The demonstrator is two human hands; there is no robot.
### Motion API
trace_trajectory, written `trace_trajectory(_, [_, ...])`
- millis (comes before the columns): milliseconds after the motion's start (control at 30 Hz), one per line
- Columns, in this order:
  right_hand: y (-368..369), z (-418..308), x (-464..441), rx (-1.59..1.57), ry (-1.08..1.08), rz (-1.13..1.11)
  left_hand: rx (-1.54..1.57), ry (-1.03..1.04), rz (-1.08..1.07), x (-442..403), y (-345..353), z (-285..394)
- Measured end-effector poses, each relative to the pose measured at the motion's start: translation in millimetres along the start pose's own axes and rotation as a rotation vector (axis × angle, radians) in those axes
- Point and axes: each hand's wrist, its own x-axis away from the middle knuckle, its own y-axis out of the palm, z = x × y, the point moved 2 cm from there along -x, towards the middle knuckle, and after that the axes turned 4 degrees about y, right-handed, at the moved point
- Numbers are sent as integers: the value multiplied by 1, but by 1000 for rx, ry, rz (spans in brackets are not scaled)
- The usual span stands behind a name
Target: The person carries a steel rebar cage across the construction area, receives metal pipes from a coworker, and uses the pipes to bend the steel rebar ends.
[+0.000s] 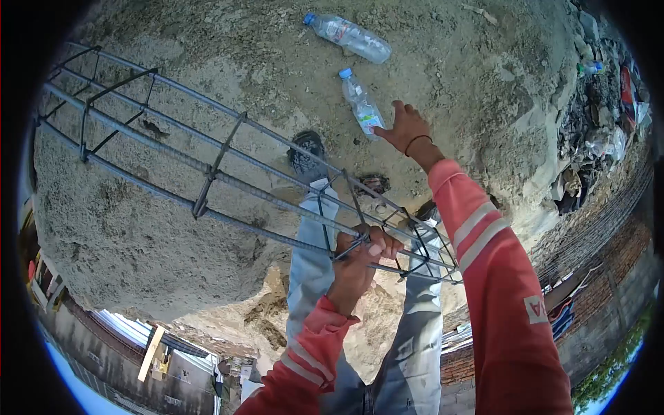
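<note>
A steel rebar cage (254, 190), long bars tied with square stirrups, slants across the view from upper left to lower right. My left hand (357, 261) is wrapped round it near its right end, at a stirrup. My right hand (404, 130) is stretched out above the ground, fingers apart, with nothing in it. One of its digits reaches the base of a clear plastic bottle (361, 104) with a blue cap; I cannot tell whether they touch. A second clear bottle (351, 39) lies farther off, also blue-capped.
Rough earth and concrete (207, 41) lie underfoot, with my shoe (308, 153) under the cage. Rubbish (605, 142) is heaped at the right, beside a bundle of thin bars (600, 228). Walls and a wooden plank (150, 354) show at the lower left.
</note>
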Motion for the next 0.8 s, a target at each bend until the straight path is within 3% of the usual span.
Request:
trace_trajectory(133, [80, -30, -65, 7, 109, 25, -159, -79, -96, -20, 8, 9])
trace_trajectory(233, [80, -14, -42, -26, 162, 17, -166, -102, -68, -23, 5, 4])
trace_trajectory(333, [14, 51, 10, -12, 183, 201, -196, -43, -6, -34, 13, 4])
trace_trajectory(367, [-25, 87, 29, 27, 306, 247, -185, -60, -16, -34, 11, 1])
trace_trajectory(433, [-95, 184, 65, 200, 519, 580, -138, -74, -4, -34, 6, -5])
trace_trajectory(500, [-169, 231, 96, 330, 740, 748, -146, -49, 30, -36, 7, -4])
trace_trajectory(533, [-198, 238, 103, 386, 718, 764, -130, -56, 41, -39, 8, -4])
trace_trajectory(600, [-214, 248, 84, 434, 429, 631, -74, -29, 34, -41, 7, -4])
trace_trajectory(700, [-176, 141, 30, 316, -49, 596, -75, -43, 32, -40, 4, -5])
trace_trajectory(767, [-134, 62, -20, 253, -183, 450, -84, -67, 43, -39, 2, -3])
trace_trajectory(800, [-105, 35, -54, 223, -333, 493, -96, -74, 52, -40, 2, -3])
